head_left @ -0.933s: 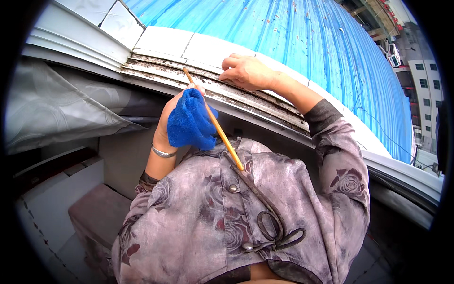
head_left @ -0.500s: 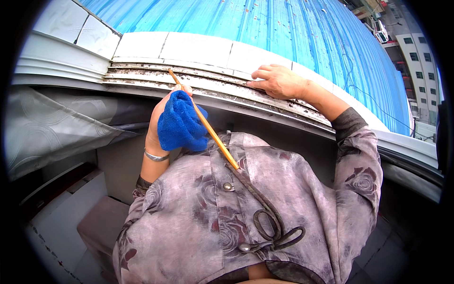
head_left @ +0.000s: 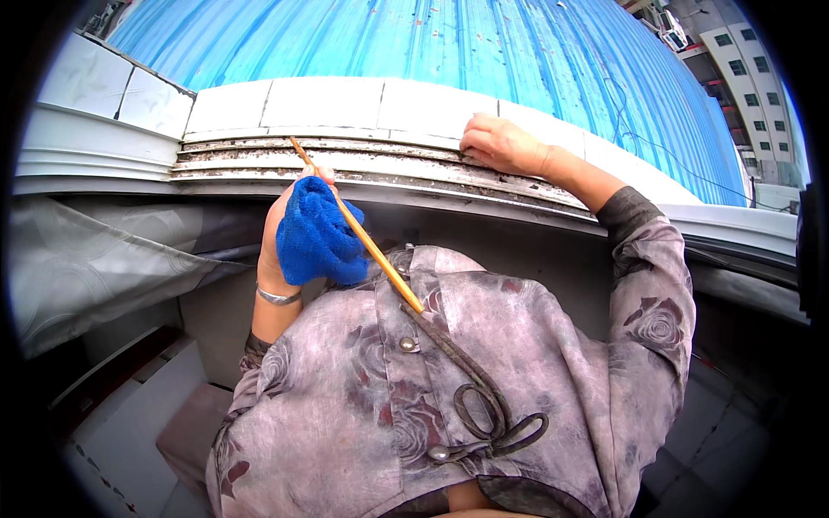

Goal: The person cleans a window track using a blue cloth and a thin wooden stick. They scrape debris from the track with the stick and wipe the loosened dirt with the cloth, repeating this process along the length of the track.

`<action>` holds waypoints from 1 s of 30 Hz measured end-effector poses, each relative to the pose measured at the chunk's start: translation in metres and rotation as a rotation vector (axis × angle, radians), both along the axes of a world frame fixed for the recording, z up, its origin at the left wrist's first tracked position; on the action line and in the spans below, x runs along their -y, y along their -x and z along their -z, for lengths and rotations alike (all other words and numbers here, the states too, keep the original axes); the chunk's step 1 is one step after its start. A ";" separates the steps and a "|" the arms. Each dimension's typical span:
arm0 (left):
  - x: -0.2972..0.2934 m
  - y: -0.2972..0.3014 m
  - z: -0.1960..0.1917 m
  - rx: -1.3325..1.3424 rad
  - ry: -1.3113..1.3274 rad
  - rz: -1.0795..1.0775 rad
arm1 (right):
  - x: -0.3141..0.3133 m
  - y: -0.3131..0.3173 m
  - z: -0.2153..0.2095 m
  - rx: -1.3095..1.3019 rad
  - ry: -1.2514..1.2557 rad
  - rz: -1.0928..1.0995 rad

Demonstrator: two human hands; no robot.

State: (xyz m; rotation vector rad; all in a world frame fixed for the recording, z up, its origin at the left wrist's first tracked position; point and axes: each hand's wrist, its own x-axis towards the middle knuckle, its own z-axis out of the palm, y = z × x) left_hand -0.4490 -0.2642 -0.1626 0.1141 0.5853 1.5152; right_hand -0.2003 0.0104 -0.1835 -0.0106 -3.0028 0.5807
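Observation:
My left hand (head_left: 271, 237) is closed around a bunched blue cloth (head_left: 316, 231) and a slim wooden stick (head_left: 381, 257). The stick slants up past the cloth, its thin tip over the dirty window track (head_left: 237, 159) and its thick end in front of my shirt. To the right, my right hand (head_left: 503, 145) rests at the track's outer edge with its fingers curled together. Whether something small is between those fingertips is hidden. Dark grime lies along the grooves of the white track.
White tiles (head_left: 321, 104) line the ledge beyond the track, and a blue corrugated roof (head_left: 389, 43) spreads outside. A grey curtain (head_left: 104, 250) hangs at left. The white window frame (head_left: 95, 147) rises at the left end. Buildings (head_left: 747, 78) stand far right.
My right hand's fingers have curled in from a more outstretched pose. The left hand keeps its hold on the cloth and stick. The whole view has shifted slightly.

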 end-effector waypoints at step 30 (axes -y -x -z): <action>-0.023 -0.038 0.003 -0.039 -0.025 0.129 | -0.016 -0.095 -0.005 0.192 -0.303 -0.166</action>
